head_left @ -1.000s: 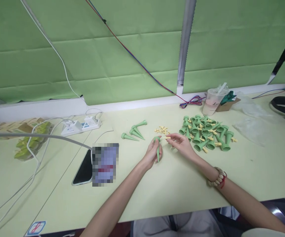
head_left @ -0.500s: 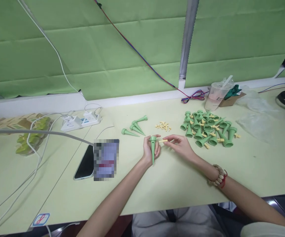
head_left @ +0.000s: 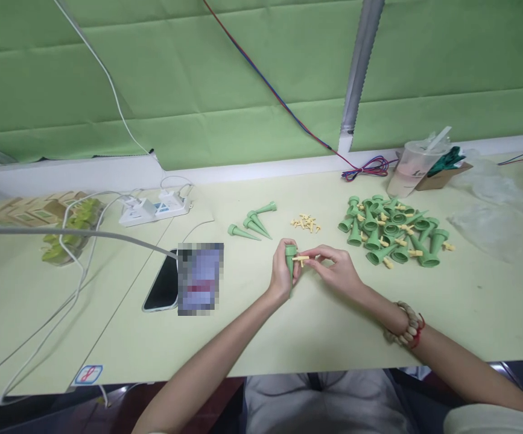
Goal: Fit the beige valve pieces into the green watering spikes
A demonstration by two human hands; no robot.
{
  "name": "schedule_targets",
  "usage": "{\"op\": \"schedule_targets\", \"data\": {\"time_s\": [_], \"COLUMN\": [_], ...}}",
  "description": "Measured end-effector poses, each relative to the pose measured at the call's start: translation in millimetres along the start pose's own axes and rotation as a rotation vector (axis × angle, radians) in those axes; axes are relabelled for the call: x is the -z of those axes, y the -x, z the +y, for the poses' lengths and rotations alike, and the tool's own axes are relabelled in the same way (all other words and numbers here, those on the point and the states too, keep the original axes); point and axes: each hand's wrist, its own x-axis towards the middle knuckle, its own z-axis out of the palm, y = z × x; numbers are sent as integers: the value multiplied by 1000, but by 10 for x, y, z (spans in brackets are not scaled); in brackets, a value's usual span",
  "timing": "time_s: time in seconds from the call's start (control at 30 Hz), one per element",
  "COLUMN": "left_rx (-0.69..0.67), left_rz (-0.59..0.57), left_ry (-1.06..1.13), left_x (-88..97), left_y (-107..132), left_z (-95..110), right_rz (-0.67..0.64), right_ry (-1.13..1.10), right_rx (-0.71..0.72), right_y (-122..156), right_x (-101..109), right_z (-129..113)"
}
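My left hand is wrapped round a green plastic spike, wide cap up and point down. Between the thumb and fingertips of my right hand is a small yellow valve, T-shaped, its tip at the side of the spike just under the cap. Whether the tip sits inside the spike I cannot tell. Several loose green spikes lie beyond my left hand. A little pile of yellow valves lies beyond both hands. To the right is a heap of green spikes, many with yellow valves fitted.
A phone lies on the left beside a blurred-out patch. Behind it are a white power strip and loose cables. A plastic cup with a straw, a small cardboard box and clear plastic bags stand or lie at the back right.
The yellow valve in my right hand has come up against the green spike. My left hand has turned, its fingers closing more around the spike. The view has shifted slightly.
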Motion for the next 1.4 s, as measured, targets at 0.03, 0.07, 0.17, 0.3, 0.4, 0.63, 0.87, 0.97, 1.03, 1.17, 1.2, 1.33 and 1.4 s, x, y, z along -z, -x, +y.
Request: {"op": "schedule_targets", "data": {"time_s": [0.03,0.07,0.17,0.3,0.4,0.63,0.87,0.97,1.03,1.17,1.2,1.33,1.4], "left_rx": [-58,-119,-284,-417,-479,-548,-318,-263,-255,-262,-275,-373,-407], "left_rz": [9,22,81,126,141,138,263,288,276,248,237,158,114], "left_ry": [-52,-104,-235,-378,-500,-754,-648,-586,-582,-596,-604,-697,-742], "left_x": [5,10,22,45,82,168,9,-49,-60,-52,-49,-27,-6], "left_y": [14,29,76,130,146,130,124,111,112,155,172,233,247], "left_z": [-5,-9,-16,-40,-76,-122,-39,13,30,7,-7,-68,-94], "right_rz": [11,20,47,72,67,-67,-123,-60,-37,-27,-38,-135,-255], "right_ry": [9,18,32,15,-29,-413,-256,127,287,372,376,236,-1], "right_rx": [8,15,42,43,-23,-415,-310,50,239,364,356,98,-152], "right_y": [12,26,72,110,120,142,80,61,60,81,88,88,70], "right_x": [-8,-15,-32,-37,-47,-97,-40,-1,15,16,12,17,30], "right_z": [-2,-6,-35,-107,-151,-116,-105,-76,-44,-3,-5,-65,-110]}}
